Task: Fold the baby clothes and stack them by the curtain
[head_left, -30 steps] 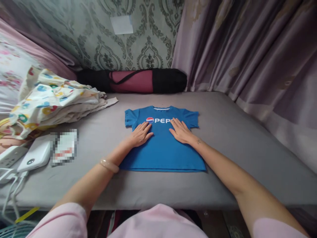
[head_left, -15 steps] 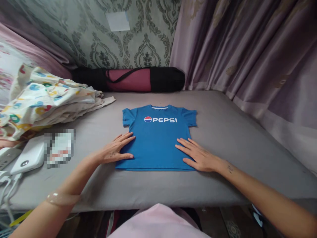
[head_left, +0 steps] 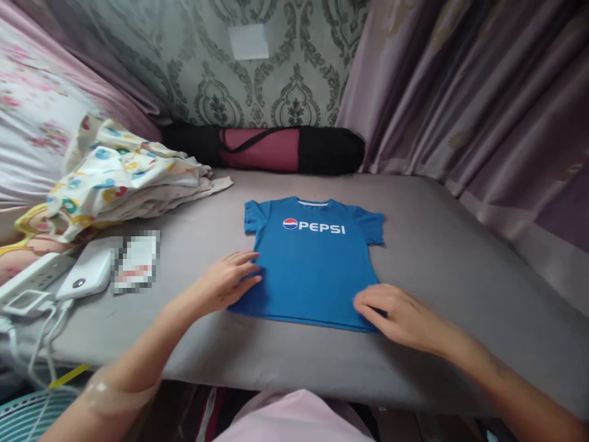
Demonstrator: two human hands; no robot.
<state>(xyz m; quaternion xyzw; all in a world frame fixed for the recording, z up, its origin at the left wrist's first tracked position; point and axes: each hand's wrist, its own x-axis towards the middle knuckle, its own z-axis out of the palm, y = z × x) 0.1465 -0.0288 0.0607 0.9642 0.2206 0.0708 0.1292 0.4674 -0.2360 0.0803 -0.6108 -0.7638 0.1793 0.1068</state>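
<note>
Fingers (head_left: pixel 247 269) of the left hand (head_left: pixel 227 282) bend loosely at the side edge of the blue shirt (head_left: pixel 313 267); those of the right hand (head_left: pixel 394 310) curl at its lower corner. Motion blur hides whether either set grips cloth, so I cannot tell. The shirt lies face up, probably kept smooth by the flat grey sheet (head_left: pixel 442 270). Leftward, a white power bank (head_left: pixel 93 265) sits beside a power strip (head_left: pixel 46 268), presumably for charging.

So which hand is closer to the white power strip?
Left. The left hand, at the near edge of the blue shirt, is to the right of the power strip. The right hand is farther away, past most of the shirt.
</note>
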